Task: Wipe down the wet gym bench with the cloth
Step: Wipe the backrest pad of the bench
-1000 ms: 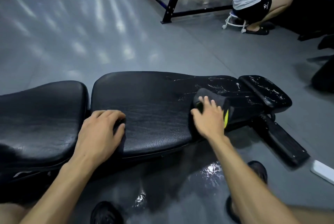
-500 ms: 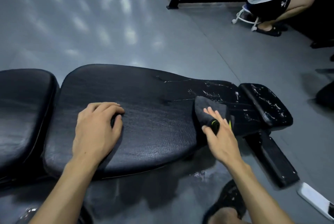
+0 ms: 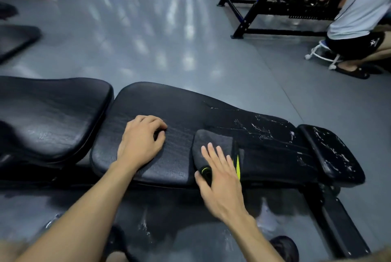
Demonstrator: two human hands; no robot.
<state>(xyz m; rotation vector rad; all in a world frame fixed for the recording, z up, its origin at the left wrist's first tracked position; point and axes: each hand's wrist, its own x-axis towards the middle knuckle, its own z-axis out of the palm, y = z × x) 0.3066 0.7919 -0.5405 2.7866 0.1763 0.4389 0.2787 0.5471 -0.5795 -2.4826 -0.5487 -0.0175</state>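
The gym bench (image 3: 169, 113) runs across the frame from nine to three o'clock, its pads covered in black, finely creased leather-like upholstery with rounded edges and a dull sheen; the long tapered pad sits at centre, a broader pad (image 3: 48, 113) lies just beside it at nine o'clock, and a small oblong end pad (image 3: 332, 153) sits at three o'clock. White streaks and droplets of wet glint on the long pad's narrow end and on the end pad, while the wider stretch toward nine o'clock looks matte. The cloth (image 3: 213, 143), a dark grey, soft-napped rectangle with a yellow-green strip at its edge, lies flat on the long pad at roughly four o'clock from centre. The right hand (image 3: 220, 179) presses on its near edge, fingers spread and extended, palm down, thumb beside a small black fold ringed in yellow-green; it holds the cloth down rather than closing around it. The left hand (image 3: 141, 141) rests palm down on bare upholstery near centre, fingers loosely curled, gripping nothing. The floor (image 3: 148, 39) is smooth grey and reflective, with a puddle shining at six o'clock under the bench. At two o'clock a person (image 3: 359, 18) in a pale shirt sits on a small white stool (image 3: 323, 54) beside a black steel frame (image 3: 275, 7)
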